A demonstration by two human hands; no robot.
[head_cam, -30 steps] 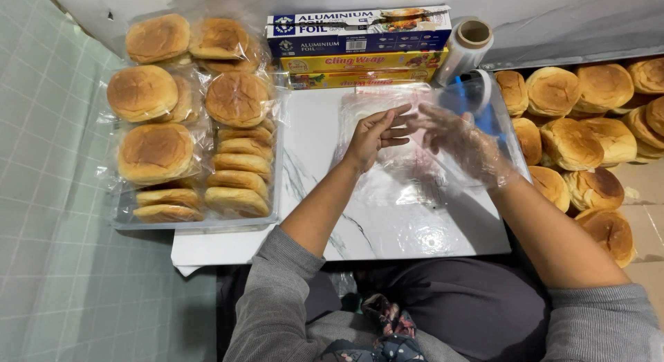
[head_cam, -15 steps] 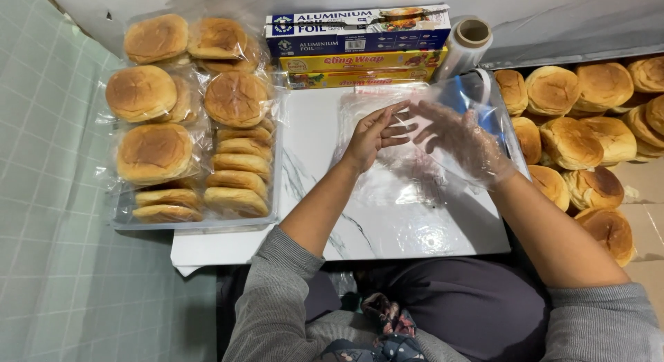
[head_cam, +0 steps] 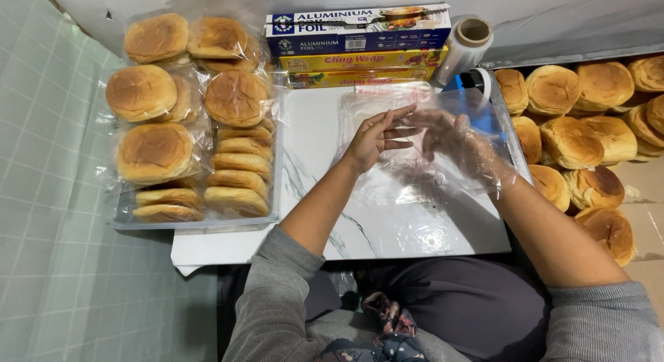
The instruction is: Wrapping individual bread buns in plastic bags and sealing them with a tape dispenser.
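Note:
My left hand (head_cam: 375, 137) is bare and hovers over the white marble board (head_cam: 387, 227). Its thumb and fingertips pinch the fingertips of a thin clear plastic glove (head_cam: 484, 165) that covers my right hand (head_cam: 456, 142). The right hand's fingers are spread inside the glove and point left toward the left hand. Under both hands a clear plastic sheet (head_cam: 387, 189) lies flat on the board.
Bagged buns (head_cam: 187, 120) fill a tray on the left. Loose buns (head_cam: 588, 141) sit in a box on the right. Boxes of foil and wrap (head_cam: 360, 40) and a roll of clear film (head_cam: 465, 47) stand at the back. Green tiled floor lies to the left.
Both hands have stayed together over the board. The left fingers have shifted slightly along the gloved fingertips.

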